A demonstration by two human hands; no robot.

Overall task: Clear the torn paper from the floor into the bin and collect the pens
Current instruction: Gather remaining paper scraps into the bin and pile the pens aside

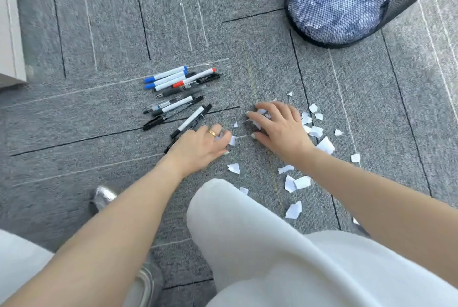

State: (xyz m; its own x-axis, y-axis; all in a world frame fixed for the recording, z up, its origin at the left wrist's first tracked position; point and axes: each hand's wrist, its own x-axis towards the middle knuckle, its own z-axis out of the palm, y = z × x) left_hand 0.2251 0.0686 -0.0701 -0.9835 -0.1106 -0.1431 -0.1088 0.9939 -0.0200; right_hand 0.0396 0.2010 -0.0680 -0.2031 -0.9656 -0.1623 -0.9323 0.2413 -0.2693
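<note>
Your view covers a grey carpet floor [104, 34]. Your white trouser leg [260, 244] fills the lower centre. The black mesh bin [347, 4] stands at upper right, well apart from your hands, with paper visible through its wall. The pens [178, 93] lie in a loose group left of centre, beside your left hand. Your right hand [280, 125] rests on the carpet, fingers curled around a cluster of paper scraps [260, 111]. Your left hand [200, 145], wearing a gold ring [212, 133], curls its fingers over one small scrap [232, 140]. Further torn paper pieces [302, 182] lie scattered right of and below your right hand.
</note>
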